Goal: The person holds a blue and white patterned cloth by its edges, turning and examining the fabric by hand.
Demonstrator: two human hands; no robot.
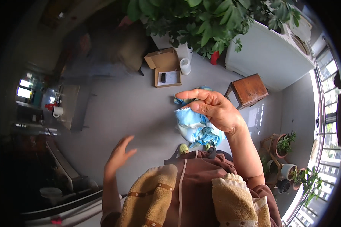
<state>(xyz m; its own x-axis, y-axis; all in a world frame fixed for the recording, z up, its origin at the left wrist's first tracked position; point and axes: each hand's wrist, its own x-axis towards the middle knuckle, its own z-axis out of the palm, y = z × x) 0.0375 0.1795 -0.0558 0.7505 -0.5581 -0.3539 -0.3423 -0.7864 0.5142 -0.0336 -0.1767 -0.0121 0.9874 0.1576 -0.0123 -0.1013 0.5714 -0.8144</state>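
Far L: a white mug (57,111) on a table (70,108). Next, the L hand (118,156), over bare floor: fingers & thumb spread, nothing in it, well apart from the fabric. Below it, 1 tan terry piece (146,200) w/ a brown band lies over the brown garment (195,181).

Approx. centre, beyond: open cardboard box (161,59) w/ a small dark gadget (163,77) inside, white cylinder (185,67) just beside it. Nearer is the blue-&-white cloth (189,118), in a heap by the 1 green shoe (183,148) that shows clearly, partly hidden by the R hand (220,113).

Progress, my read: early. Cloth is bunched, no neat fold or flat spread visible; straightening it out is prob. all left to do. Nothing about it looks finished.

Direction: pale frayed edge is at its L side, near the R thumb; the heap runs roughly from beyond the fingers back toward the feet, leaning a bit R. True long axis can't be told, too crumpled.

R hand: index & thumb parted, other fingers curled; can't tell if they grip cloth or just pass in front of it. A 2nd tan terry piece (233,202) is below. Far R: brown stool (250,90), then potted plants (286,143).
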